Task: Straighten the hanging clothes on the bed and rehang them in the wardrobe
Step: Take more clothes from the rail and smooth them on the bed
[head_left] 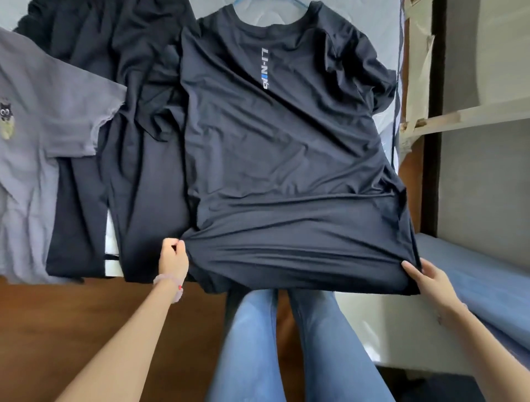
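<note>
A dark navy T-shirt [281, 143] with a vertical white and blue logo lies spread on the bed, its neck on a light blue hanger [298, 3] at the top edge. My left hand [173, 258] pinches the lower left corner of its hem. My right hand [427, 277] grips the lower right corner, and the hem is stretched taut between them, hanging over the bed's edge above my jeans. The hanger's hook is out of view.
A grey T-shirt [37, 143] with a small cat print lies at the left. Other dark garments [134, 172] lie between it and the navy shirt. The brown wooden bed edge [71, 315] runs below. A second bed with a blue sheet [487, 281] stands at the right.
</note>
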`<act>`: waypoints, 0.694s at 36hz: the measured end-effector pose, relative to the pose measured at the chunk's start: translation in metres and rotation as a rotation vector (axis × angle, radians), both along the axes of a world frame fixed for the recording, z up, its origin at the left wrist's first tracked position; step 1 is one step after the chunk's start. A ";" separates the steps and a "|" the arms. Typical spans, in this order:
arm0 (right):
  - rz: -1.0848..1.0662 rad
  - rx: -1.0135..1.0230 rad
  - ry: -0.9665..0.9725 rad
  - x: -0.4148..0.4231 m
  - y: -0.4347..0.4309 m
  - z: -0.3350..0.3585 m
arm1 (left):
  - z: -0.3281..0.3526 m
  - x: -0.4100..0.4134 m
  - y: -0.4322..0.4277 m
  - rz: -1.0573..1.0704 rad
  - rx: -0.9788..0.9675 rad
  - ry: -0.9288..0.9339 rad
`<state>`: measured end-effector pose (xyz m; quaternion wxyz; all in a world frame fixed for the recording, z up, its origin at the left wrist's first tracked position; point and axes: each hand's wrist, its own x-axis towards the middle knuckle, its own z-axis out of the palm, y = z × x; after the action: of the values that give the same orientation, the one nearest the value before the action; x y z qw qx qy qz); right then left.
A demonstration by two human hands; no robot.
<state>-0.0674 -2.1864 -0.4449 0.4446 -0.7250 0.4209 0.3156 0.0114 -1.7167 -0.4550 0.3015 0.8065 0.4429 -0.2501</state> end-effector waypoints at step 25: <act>0.130 -0.453 -0.452 0.270 0.050 0.005 | 0.021 0.261 -0.003 -0.649 0.181 -0.185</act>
<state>0.2022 -2.1367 -0.4394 0.3328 -0.8826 0.3239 0.0727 0.2724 -1.7199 -0.4342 0.1727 0.9480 0.1546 -0.2183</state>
